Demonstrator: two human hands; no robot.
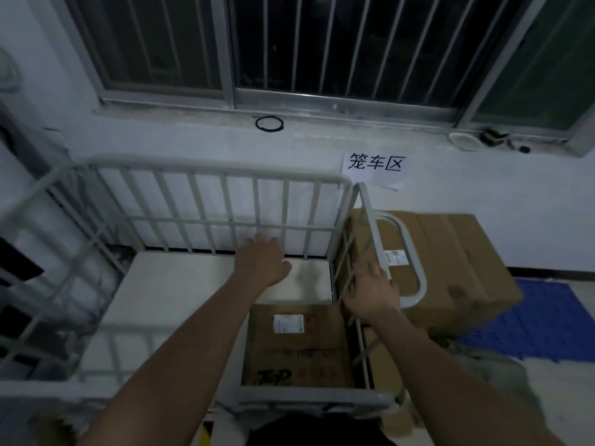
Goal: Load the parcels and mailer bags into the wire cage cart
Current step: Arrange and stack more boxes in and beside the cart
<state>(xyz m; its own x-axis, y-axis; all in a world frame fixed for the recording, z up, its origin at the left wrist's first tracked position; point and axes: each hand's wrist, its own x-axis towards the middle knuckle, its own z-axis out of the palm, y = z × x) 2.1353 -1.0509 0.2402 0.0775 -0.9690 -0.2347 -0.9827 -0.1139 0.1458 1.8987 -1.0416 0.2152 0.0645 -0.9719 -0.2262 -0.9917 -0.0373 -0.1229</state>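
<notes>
The grey wire cage cart stands against the wall under the window. A brown cardboard parcel with a white label lies flat on the cart's floor, in the near right corner. My left hand hovers inside the cart above the floor, beyond the parcel, fingers relaxed and holding nothing. My right hand is at the cart's right side rail, fingers spread and loose, touching or just beside the bars. A large brown box with a label sits outside the cart on the right.
A blue plastic pallet lies on the floor at the right, under the large box. A paper sign hangs on the wall. Small items sit on the window sill. Dark objects stand left of the cart.
</notes>
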